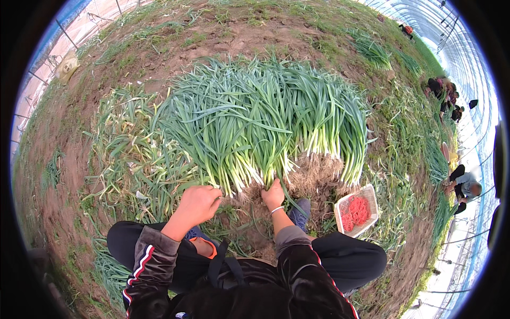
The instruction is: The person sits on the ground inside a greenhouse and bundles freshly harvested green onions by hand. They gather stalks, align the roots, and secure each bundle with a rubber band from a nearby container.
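Observation:
A wide pile of green garlic plants (255,111) lies on the soil before me, leaves pointing away and white stems towards me. My right hand (274,195) is at the root end of the stems, its fingers bent around something that looks like a leaf or stem; the exact hold is hidden. Beside the pile's lower left edge, my left hand (202,202) has its fingers curled; what lies between them is too small to tell. Dry roots (314,171) show at the stem ends. A pale plastic basket (375,207) holds red ties (356,213), right of my right shoe (299,215).
Loose, partly yellowed leaves (135,155) cover the ground at left. Another heap of leaves (113,275) lies by my left knee. At far right a person (464,185) sits beside more plants, with several people (444,95) farther off, under the plastic greenhouse cover (478,139).

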